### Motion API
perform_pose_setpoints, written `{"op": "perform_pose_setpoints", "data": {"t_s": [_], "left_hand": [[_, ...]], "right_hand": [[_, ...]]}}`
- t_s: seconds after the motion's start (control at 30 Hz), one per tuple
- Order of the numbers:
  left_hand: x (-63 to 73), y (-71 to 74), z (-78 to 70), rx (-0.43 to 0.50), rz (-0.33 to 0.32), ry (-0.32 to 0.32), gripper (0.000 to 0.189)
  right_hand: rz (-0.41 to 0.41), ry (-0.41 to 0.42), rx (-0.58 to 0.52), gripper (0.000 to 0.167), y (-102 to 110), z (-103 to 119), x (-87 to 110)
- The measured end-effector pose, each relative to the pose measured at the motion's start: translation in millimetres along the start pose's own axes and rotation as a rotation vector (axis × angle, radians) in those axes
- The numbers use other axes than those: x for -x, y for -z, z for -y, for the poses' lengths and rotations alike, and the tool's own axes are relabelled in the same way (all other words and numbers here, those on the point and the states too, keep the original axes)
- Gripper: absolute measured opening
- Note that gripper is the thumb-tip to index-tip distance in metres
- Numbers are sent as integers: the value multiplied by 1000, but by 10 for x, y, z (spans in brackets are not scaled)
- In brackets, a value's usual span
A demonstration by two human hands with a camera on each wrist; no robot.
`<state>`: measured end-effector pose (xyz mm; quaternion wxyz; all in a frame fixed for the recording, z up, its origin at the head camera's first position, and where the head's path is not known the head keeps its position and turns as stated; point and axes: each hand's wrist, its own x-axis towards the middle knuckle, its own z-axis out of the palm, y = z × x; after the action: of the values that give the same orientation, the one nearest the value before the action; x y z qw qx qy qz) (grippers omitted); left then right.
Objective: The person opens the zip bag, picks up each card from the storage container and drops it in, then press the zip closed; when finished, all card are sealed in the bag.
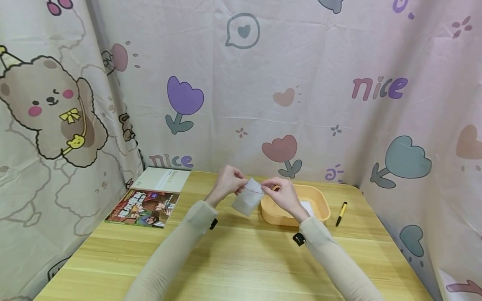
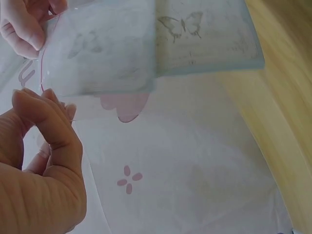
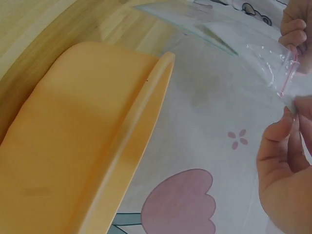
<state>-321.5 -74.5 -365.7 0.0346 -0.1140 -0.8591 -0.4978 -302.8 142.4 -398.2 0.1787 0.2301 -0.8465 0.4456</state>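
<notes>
Both hands hold a small clear zip bag above the table, beside the yellow basin. My left hand pinches the bag's left upper corner. At the opposite end of the mouth, my right hand pinches the edge. In the left wrist view a red zip line runs along the bag's mouth between the left hand and the right hand. Pale paper with grey butterfly prints shows in and beyond the clear plastic; whether it all lies inside, I cannot tell.
Behind the right hand stands a yellow plastic basin with something white in it. A yellow and black pen lies to its right. At the left lie a colourful book and a pale notebook. A printed curtain hangs behind the table.
</notes>
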Motion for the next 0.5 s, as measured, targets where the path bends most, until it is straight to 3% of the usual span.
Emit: {"op": "perform_pose_setpoints", "data": {"t_s": [0.17,0.5], "left_hand": [[8,-8,-14,-15,7,-15,11],[1,-17,-51,-25,13,-18,13]], "right_hand": [[106,-35,17,10,-13,15,-22],[144,-18,33,10,-79,40,-40]]}}
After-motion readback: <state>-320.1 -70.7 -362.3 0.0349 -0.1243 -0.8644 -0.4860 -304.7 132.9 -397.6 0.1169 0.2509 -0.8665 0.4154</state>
